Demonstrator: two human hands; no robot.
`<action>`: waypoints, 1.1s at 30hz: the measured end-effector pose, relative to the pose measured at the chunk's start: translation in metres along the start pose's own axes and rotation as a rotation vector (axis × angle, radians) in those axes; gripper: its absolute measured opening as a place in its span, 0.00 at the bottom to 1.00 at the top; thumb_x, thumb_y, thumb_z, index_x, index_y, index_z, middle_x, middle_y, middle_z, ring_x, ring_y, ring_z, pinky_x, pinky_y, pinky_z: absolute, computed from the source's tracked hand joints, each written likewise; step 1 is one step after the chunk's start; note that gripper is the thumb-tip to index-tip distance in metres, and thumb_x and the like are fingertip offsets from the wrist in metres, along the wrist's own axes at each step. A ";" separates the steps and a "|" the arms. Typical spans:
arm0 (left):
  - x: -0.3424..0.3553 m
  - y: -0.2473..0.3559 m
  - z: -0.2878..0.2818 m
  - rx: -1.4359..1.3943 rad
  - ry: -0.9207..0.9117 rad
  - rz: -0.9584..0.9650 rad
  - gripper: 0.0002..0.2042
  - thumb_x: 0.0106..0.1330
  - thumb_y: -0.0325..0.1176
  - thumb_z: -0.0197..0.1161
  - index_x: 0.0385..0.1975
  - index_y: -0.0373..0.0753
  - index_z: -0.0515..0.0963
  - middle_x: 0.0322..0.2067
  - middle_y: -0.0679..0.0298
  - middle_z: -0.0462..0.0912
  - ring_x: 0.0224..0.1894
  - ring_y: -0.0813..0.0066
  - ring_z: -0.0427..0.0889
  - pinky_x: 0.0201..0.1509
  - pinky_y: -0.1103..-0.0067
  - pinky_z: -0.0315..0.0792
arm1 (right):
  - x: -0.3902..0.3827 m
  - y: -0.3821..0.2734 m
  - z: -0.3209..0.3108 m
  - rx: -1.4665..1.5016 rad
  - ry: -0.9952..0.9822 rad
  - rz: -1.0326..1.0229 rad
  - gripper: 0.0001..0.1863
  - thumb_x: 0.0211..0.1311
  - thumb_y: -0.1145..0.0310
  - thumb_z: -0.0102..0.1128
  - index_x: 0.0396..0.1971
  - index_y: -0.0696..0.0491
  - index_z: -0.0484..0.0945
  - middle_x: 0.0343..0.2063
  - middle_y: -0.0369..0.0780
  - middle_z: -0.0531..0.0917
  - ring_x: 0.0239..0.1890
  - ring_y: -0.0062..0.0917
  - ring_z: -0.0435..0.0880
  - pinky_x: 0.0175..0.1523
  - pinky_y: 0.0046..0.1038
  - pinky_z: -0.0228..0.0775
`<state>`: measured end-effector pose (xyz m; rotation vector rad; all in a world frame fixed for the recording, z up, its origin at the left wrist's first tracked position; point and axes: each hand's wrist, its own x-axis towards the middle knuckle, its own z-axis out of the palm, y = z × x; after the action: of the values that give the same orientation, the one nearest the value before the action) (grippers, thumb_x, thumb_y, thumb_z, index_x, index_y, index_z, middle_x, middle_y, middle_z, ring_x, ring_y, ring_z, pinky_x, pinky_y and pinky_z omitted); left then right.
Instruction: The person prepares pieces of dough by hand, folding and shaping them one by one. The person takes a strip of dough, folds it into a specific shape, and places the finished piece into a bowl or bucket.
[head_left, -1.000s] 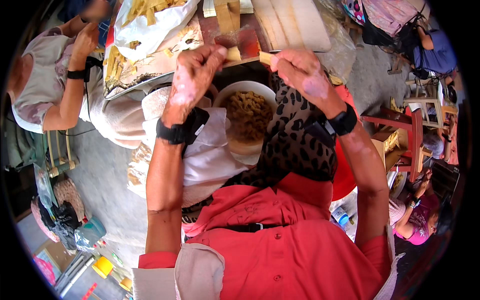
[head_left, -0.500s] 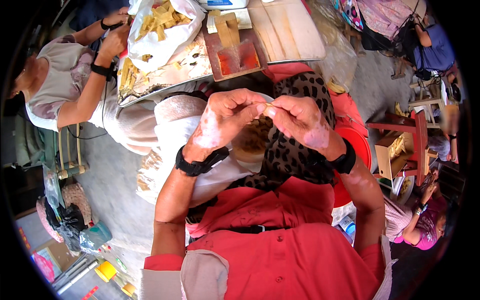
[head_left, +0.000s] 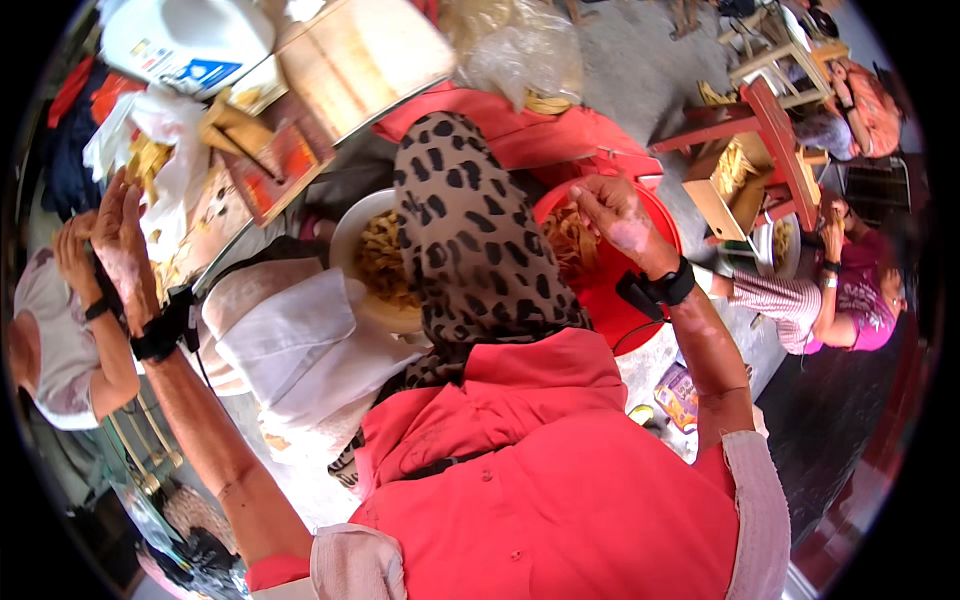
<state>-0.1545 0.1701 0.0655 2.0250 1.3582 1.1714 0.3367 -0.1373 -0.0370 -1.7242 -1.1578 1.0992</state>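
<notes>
At the far left, my left hand [head_left: 122, 235] reaches up beside a white plastic bag [head_left: 180, 115] that holds yellowish flat strips [head_left: 148, 160]. Its fingers are stretched out, and nothing shows in them. My right hand [head_left: 612, 212] hovers over a red bucket [head_left: 668, 228] with strips [head_left: 568, 248] lying inside. The fingers of that hand are curled together; whatever they pinch, if anything, is too small to make out. Left of my spotted trouser leg, a pale bowl [head_left: 346, 225] contains more folded or knotted yellowish pieces [head_left: 385, 262].
A co-worker's hand [head_left: 75, 250] is close to my left hand. On the table stand a wooden block on a reddish board [head_left: 260, 190] and a large white jug [head_left: 185, 40]. A red stool [head_left: 775, 130] with a box of strips [head_left: 735, 170] stands at right. Other people sit there.
My hands have parted from over the bowl, where they pinched a thin strip together. The left went to the bag, the right over the red bucket. The view has swung right.
</notes>
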 end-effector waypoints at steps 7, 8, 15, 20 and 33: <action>-0.044 0.060 0.063 0.349 0.099 0.148 0.18 0.65 0.30 0.55 0.54 0.33 0.71 0.52 0.55 0.75 0.53 0.68 0.74 0.58 0.74 0.66 | -0.021 0.166 -0.016 -0.326 0.123 0.212 0.11 0.55 0.67 0.54 0.19 0.60 0.74 0.17 0.50 0.75 0.22 0.43 0.75 0.30 0.40 0.65; -0.056 0.070 0.071 0.281 0.074 0.179 0.17 0.65 0.28 0.55 0.53 0.32 0.72 0.52 0.56 0.76 0.53 0.69 0.74 0.59 0.74 0.65 | -0.021 0.198 -0.012 -0.401 0.131 0.194 0.11 0.53 0.67 0.55 0.21 0.60 0.75 0.20 0.52 0.76 0.26 0.45 0.76 0.32 0.41 0.66; -0.132 0.119 0.126 0.031 -0.220 0.075 0.10 0.66 0.23 0.53 0.45 0.33 0.77 0.48 0.55 0.77 0.52 0.68 0.74 0.58 0.75 0.64 | -0.003 0.351 0.017 -0.829 0.124 -0.017 0.17 0.51 0.61 0.56 0.38 0.56 0.78 0.40 0.47 0.79 0.48 0.38 0.76 0.55 0.38 0.65; -0.159 0.124 0.142 0.005 -0.344 -0.070 0.08 0.65 0.24 0.56 0.41 0.34 0.78 0.44 0.55 0.79 0.46 0.69 0.77 0.51 0.77 0.69 | 0.017 0.406 0.012 -0.710 0.183 0.139 0.18 0.54 0.59 0.53 0.43 0.51 0.77 0.45 0.44 0.78 0.52 0.36 0.73 0.58 0.38 0.63; -0.168 0.142 0.158 0.106 -0.582 -0.082 0.08 0.64 0.22 0.54 0.39 0.34 0.79 0.40 0.57 0.80 0.45 0.69 0.78 0.51 0.78 0.68 | 0.029 0.352 0.026 -0.441 0.184 0.202 0.15 0.54 0.64 0.56 0.42 0.50 0.78 0.42 0.44 0.81 0.46 0.35 0.78 0.51 0.36 0.70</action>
<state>0.0256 -0.0261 0.0147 2.1251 1.2000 0.4192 0.4185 -0.2080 -0.3744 -2.2723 -1.1889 0.8141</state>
